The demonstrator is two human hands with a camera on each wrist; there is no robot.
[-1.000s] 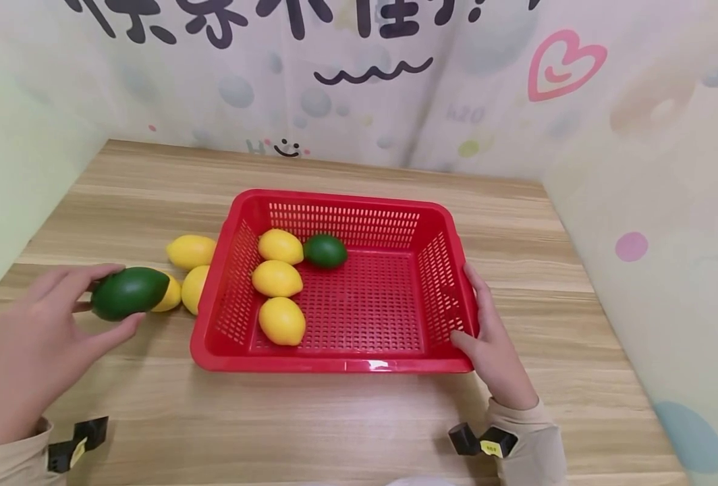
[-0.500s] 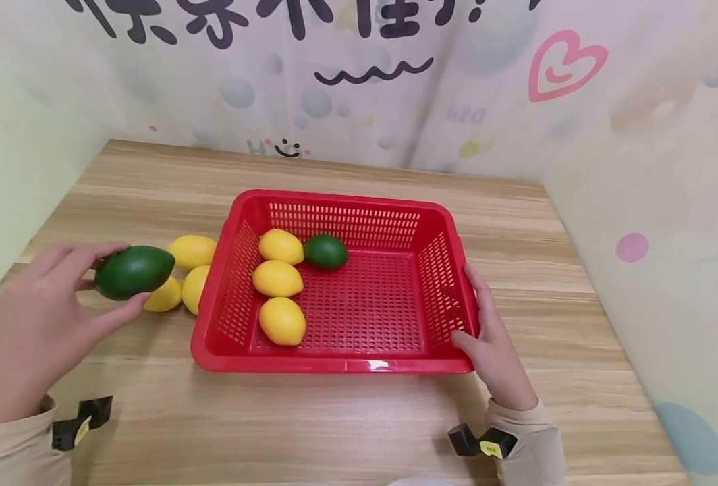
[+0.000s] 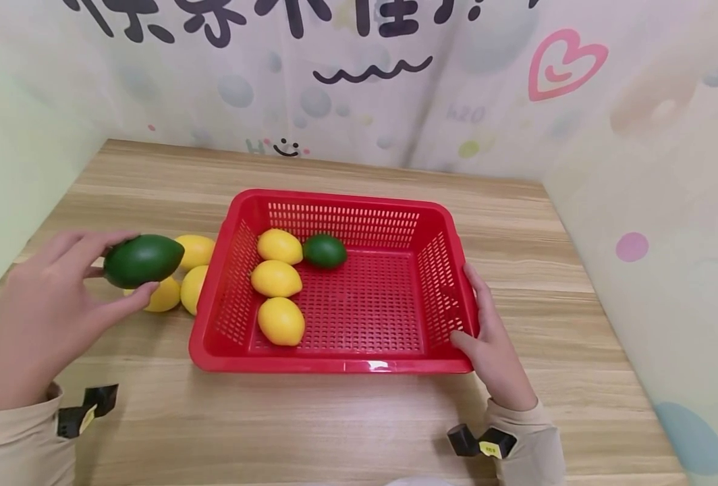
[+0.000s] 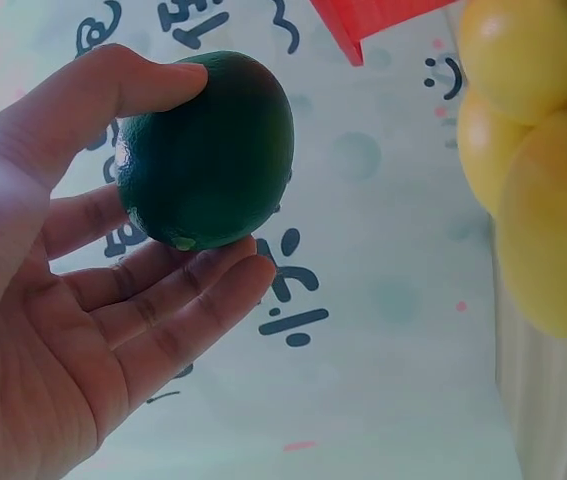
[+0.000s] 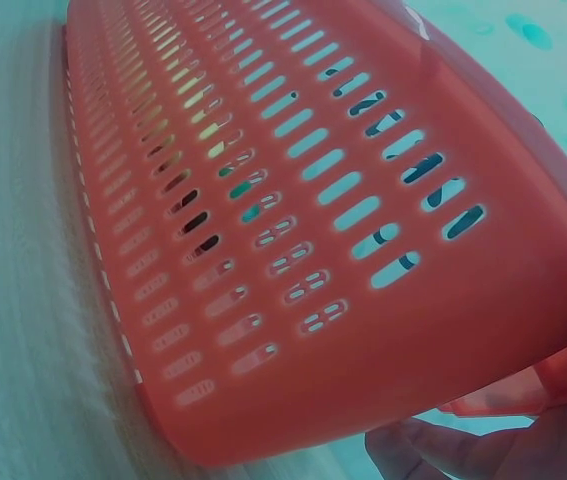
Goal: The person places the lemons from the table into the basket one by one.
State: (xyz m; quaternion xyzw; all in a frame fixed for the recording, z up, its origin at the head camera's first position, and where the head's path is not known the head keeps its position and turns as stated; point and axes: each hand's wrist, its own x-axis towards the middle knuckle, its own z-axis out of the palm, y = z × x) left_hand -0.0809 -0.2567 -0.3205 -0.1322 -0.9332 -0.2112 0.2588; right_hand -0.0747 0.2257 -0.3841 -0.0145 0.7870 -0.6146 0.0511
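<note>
My left hand (image 3: pixel 61 304) pinches a dark green, lemon-shaped fruit (image 3: pixel 144 261) between thumb and fingertips, left of the red basket (image 3: pixel 335 365). The left wrist view shows the thumb on one side of this fruit (image 4: pixel 208 150) and fingertips on the other. My right hand (image 3: pixel 492 344) grips the basket's right side, thumb over the rim and fingers along the outside. Inside the basket, a column of lemons (image 3: pixel 277 279) lies along the left wall. Another dark green fruit (image 3: pixel 325 251) sits beside the back lemon. In the right wrist view the slotted basket wall (image 5: pixel 293 300) fills the middle.
Several more lemons (image 3: pixel 163 294) lie on the wooden table (image 3: pixel 310 425) against the basket's left outer side, partly behind the held fruit. A printed backdrop (image 3: pixel 359 115) stands behind the table, with walls at both sides.
My left hand has lifted the green fruit upward and slightly right, away from the near lemon and over toward the back one. The right hand and basket have stayed in place.
</note>
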